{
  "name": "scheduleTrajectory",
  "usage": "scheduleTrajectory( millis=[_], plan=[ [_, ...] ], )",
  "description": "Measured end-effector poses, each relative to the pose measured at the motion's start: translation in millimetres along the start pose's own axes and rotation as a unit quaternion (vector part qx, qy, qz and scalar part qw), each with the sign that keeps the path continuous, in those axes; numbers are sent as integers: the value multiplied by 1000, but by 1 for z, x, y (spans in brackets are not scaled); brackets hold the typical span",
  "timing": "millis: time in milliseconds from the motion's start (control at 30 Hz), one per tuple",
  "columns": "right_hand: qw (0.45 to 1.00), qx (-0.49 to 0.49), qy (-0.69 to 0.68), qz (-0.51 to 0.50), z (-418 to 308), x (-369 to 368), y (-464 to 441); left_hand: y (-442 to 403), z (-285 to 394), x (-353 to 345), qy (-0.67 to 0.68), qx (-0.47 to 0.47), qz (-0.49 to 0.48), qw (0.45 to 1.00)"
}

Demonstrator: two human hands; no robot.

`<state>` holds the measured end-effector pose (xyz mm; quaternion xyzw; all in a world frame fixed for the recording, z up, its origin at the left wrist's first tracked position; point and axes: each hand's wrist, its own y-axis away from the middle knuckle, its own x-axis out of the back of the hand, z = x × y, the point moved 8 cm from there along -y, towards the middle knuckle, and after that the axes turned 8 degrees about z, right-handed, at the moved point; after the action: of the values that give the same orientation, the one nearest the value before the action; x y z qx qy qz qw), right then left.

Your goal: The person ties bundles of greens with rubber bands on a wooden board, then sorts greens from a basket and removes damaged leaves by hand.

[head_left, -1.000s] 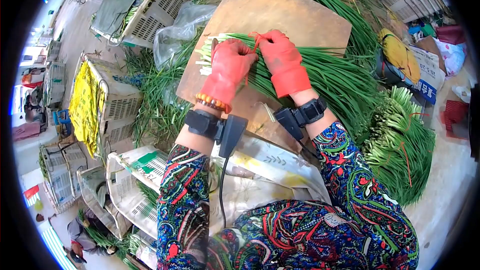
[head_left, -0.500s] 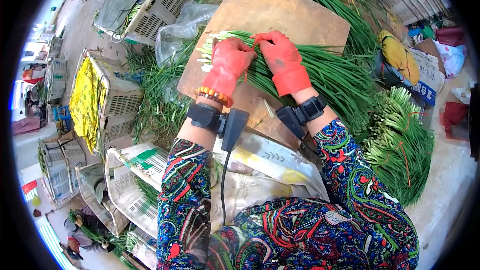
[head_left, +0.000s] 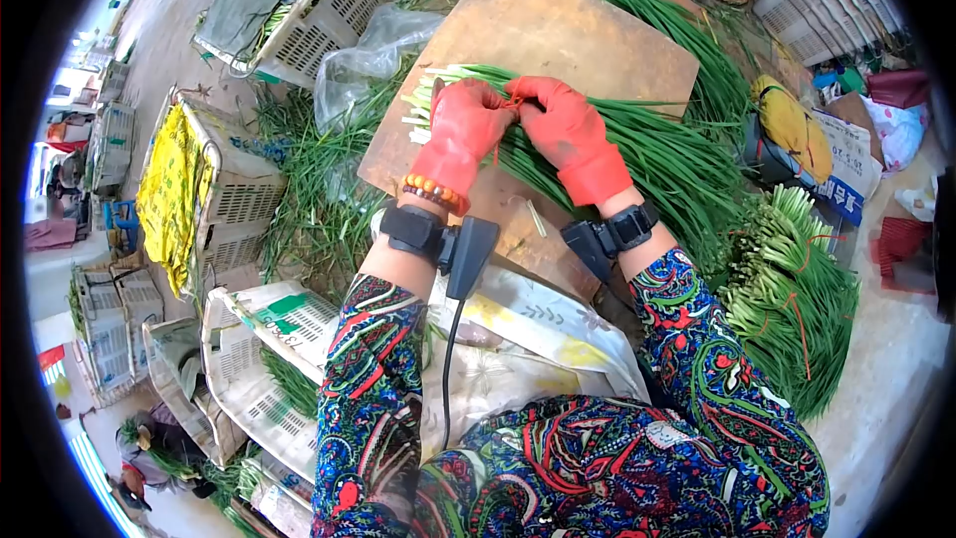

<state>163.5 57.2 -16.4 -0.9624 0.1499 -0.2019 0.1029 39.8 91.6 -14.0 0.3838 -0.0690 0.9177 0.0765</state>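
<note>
A bunch of long green chives (head_left: 647, 144) lies across a wooden board (head_left: 558, 25), pale stem ends to the left. My left hand (head_left: 466, 130), in a red rubber glove, rests on the bunch near those ends, fingers pinched. Close beside it, my right hand (head_left: 566, 130), gloved the same way, is also closed. Between the two sets of fingertips shows a thin red tie (head_left: 513, 102) over the chives; its lower part is hidden by the gloves and leaves.
Tied chive bundles (head_left: 797, 289) lie on the floor at right. More loose chives (head_left: 667, 30) lie at the board's far edge. White crates (head_left: 329, 15) stand to the left, one draped with yellow plastic (head_left: 169, 199). A clear bag (head_left: 368, 65) touches loose greens. Another person (head_left: 164, 448) is at lower left.
My hands have come closer together over the red tie, the right hand shifting left. The raised length of tie between them is shorter. The whole view has shifted slightly.
</note>
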Motion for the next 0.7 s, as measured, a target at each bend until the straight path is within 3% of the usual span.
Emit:
scheduleTrajectory(
  millis=[100,133,233,367,400,433,500,533,633,667,700],
  plan=[
    [997,58,-37,-32,-17,2,3,4,-6,-1,40,-9,7,999],
    [987,-14,-110,-118,-13,-11,0,4,-12,-3,64,-12,26,998],
    [996,-87,-4,-35,-5,-6,4,8,-9,-3,86,-27,28,995],
    [998,-36,12,44,-19,2,9,8,-10,-6,131,-28,3,991],
    [997,44,12,64,-31,-3,5,7,-11,-4,142,-31,-8,989],
    [995,71,23,64,-35,-2,6,12,-11,-4,177,26,-41,983],
    [989,131,44,59,-46,4,6,9,-1,0,168,-47,32,984],
    [976,202,49,69,-55,5,10,5,1,-7,134,-68,-5,989],
    [972,216,78,43,-58,-7,7,3,-12,-8,74,-101,26,992],
    [958,260,96,79,-65,-9,11,5,-15,-6,69,-90,12,993],
    [980,185,23,71,-56,-12,10,7,-14,-6,68,-79,-2,995]
  ],
)
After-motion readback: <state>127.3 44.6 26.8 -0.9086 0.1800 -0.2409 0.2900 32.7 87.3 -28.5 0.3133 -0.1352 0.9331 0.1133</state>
